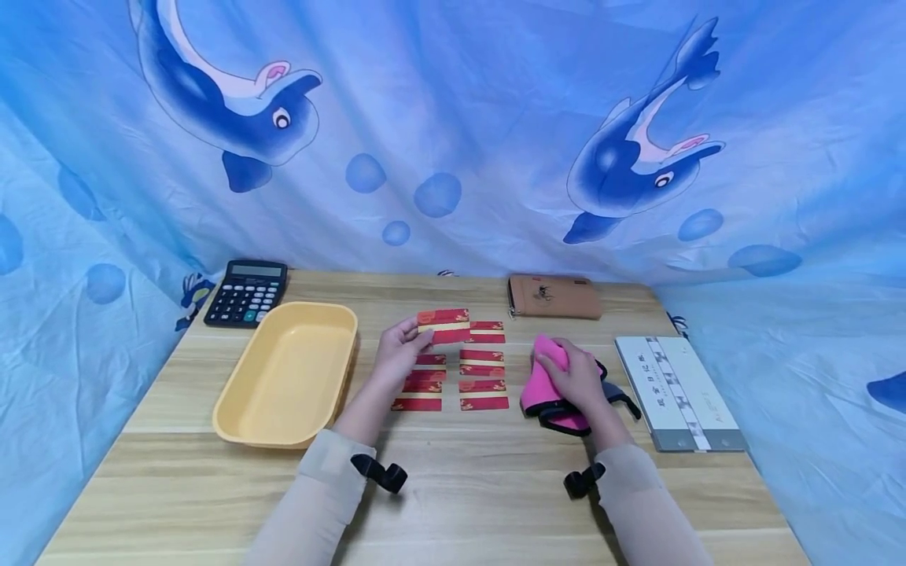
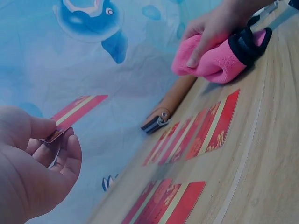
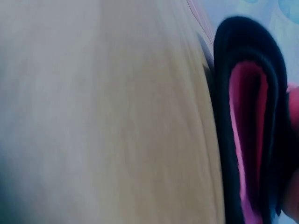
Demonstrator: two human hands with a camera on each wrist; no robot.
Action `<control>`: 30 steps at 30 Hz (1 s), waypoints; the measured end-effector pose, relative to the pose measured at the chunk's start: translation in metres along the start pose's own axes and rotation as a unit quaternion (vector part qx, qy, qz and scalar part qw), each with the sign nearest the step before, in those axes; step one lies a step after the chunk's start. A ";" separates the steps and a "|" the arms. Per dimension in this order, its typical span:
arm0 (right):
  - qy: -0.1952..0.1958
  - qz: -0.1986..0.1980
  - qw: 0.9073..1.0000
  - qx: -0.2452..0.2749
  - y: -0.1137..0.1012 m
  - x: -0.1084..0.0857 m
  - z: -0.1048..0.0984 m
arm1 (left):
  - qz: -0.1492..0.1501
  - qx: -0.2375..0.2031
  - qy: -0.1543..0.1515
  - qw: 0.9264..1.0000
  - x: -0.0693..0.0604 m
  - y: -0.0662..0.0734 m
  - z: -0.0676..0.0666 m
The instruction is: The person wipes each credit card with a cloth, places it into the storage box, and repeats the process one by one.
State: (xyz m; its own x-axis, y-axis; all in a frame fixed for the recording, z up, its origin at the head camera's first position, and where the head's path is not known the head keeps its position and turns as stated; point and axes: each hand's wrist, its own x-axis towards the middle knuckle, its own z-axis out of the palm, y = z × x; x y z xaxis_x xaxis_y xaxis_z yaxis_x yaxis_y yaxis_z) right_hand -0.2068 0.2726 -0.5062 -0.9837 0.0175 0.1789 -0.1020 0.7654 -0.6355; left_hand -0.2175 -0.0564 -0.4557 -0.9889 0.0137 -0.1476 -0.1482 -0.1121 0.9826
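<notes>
Between thumb and fingers, my left hand pinches a red card with a gold band, raised above the table; the left wrist view shows the pinched card from the side. Below it, red and gold cards lie in two columns. To their right, my right hand grips a pink cloth item with black trim, which rests on the table. In the right wrist view its black-edged opening fills the right side, with part of the hand at the frame's edge.
A yellow tray stands on the left, with a calculator behind it. At the back lies a brown wallet. A white and grey notebook lies on the right. A dolphin-print curtain hangs behind the table.
</notes>
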 end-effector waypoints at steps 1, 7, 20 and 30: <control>0.005 -0.008 1.000 0.012 -0.002 -0.001 -0.001 | -0.002 -0.007 -0.001 1.000 -0.002 0.001 0.000; 0.044 -0.083 0.993 0.067 -0.027 -0.007 -0.010 | -0.005 -0.069 -0.022 0.997 -0.012 0.004 0.007; 0.160 -0.214 0.960 0.088 -0.100 -0.016 -0.024 | 0.025 -0.082 -0.097 0.992 -0.037 0.011 0.026; 0.224 -0.256 0.939 -0.043 -0.142 -0.025 -0.002 | 0.062 -0.030 -0.151 0.986 -0.048 0.015 0.033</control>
State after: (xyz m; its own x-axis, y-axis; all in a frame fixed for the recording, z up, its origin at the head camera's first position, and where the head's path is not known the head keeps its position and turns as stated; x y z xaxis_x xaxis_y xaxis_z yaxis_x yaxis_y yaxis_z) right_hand -0.1678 0.1649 -0.4193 -0.6458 -0.1132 0.7551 -0.5134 0.7964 -0.3197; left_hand -0.1722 -0.0262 -0.4298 -0.9564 0.2911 0.0228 -0.0344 -0.1899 0.9812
